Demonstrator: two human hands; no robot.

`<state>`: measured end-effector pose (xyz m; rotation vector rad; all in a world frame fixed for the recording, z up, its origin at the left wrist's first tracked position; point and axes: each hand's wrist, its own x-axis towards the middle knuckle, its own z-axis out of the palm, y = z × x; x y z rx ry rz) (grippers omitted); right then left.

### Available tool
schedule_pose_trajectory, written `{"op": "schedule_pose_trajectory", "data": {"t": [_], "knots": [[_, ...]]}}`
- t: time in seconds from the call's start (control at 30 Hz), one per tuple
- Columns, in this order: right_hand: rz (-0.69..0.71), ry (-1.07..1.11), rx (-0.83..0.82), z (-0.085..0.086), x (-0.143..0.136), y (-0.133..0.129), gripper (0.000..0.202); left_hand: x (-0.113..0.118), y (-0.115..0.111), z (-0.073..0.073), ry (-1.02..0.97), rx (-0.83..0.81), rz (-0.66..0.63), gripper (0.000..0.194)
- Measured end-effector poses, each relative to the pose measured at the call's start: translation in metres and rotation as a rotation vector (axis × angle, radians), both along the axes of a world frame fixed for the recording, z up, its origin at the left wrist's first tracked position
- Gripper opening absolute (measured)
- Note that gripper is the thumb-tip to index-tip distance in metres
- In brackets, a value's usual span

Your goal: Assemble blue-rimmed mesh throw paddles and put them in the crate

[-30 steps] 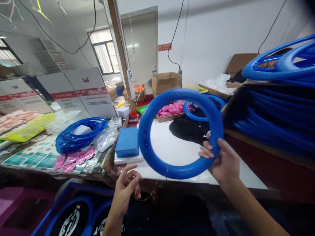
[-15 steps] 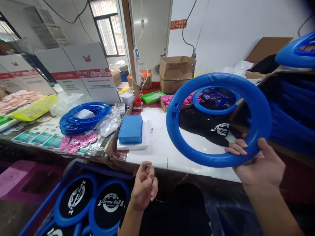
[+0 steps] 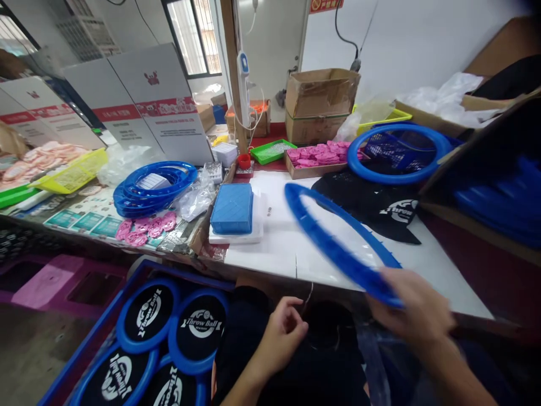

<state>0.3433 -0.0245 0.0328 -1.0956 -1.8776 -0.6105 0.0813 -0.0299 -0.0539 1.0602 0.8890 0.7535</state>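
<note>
My right hand (image 3: 416, 307), smeared by motion, grips the near end of a blue ring (image 3: 333, 248), which is tilted over the white work surface (image 3: 274, 259). Its pegged underside shows. My left hand (image 3: 285, 327) is held near my lap below the table edge, fingers curled and apart, nothing in it. Black fabric with white print (image 3: 363, 197) lies on the table behind the held ring. Another blue ring (image 3: 359, 166) rests at the back, partly over that fabric. Left of the held ring, a blue block (image 3: 232, 208) sits on a white base.
Finished blue discs with black centres (image 3: 200, 327) fill a blue crate at lower left. More blue rings (image 3: 154, 189) are stacked on the left table. Pink pieces (image 3: 316, 153) lie in a tray at the back. A cardboard box (image 3: 473, 220) with blue parts stands at right.
The held ring has turned from facing me to a steep slant, and its underside now shows. My left hand has moved right. The view has shifted downward.
</note>
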Motion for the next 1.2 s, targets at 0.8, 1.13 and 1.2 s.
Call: {"op": "schedule_pose_trajectory", "data": {"t": [0.8, 1.13, 1.2], "knots": [[0.280, -0.263, -0.683, -0.051, 0.015, -0.042, 0.047, -0.042, 0.136, 0.106, 0.441, 0.735, -0.345, 0.036], [0.357, -0.275, -0.734, -0.030, -0.002, -0.053, 0.049, 0.064, 0.197, 0.065, 1.047, 1.072, -0.397, 0.054], [0.299, -0.141, -0.666, -0.021, 0.013, -0.035, 0.040, 0.058, 0.196, 0.066, 0.999, 1.096, -0.358, 0.049]]}}
